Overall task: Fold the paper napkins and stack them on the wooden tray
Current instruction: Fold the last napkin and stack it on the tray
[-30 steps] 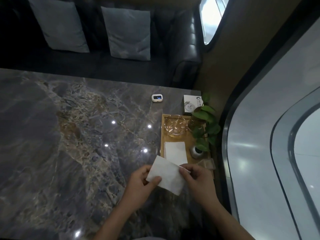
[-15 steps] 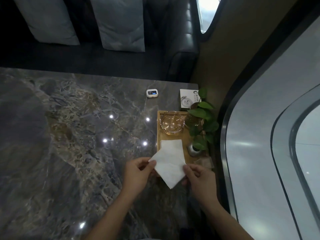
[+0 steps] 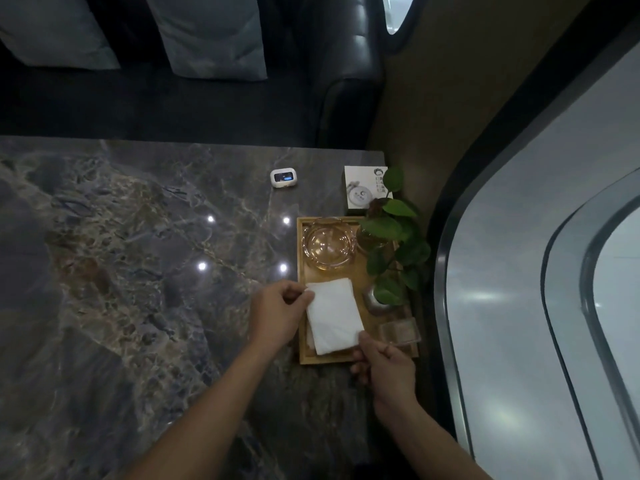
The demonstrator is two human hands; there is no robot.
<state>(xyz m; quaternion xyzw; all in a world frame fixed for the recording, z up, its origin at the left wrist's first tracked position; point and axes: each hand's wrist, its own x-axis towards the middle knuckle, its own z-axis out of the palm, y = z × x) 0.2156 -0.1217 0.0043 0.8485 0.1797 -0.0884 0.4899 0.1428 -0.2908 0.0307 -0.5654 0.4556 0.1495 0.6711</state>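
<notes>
both hands (image 3: 277, 315) (image 3: 386, 367) apparently pinching napkin (image 3: 334, 315), over tray (image 3: 302, 356)

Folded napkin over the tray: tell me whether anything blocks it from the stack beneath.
Nothing visible blocks it. The folded napkin, pinched at opposite corners by the left hand and right hand, sits directly over the napkin stack on the wooden tray. The glass ashtray and plant stand clear, farther back.

You are looking down on a dark marble worktop (image 3: 138, 271) with four bright reflected ceiling lights. Beyond its far edge stands a black leather sofa (image 3: 343, 98) with two grey cushions (image 3: 211, 36). Curved, dark-framed windows (image 3: 540, 306) fill your right side.
</notes>
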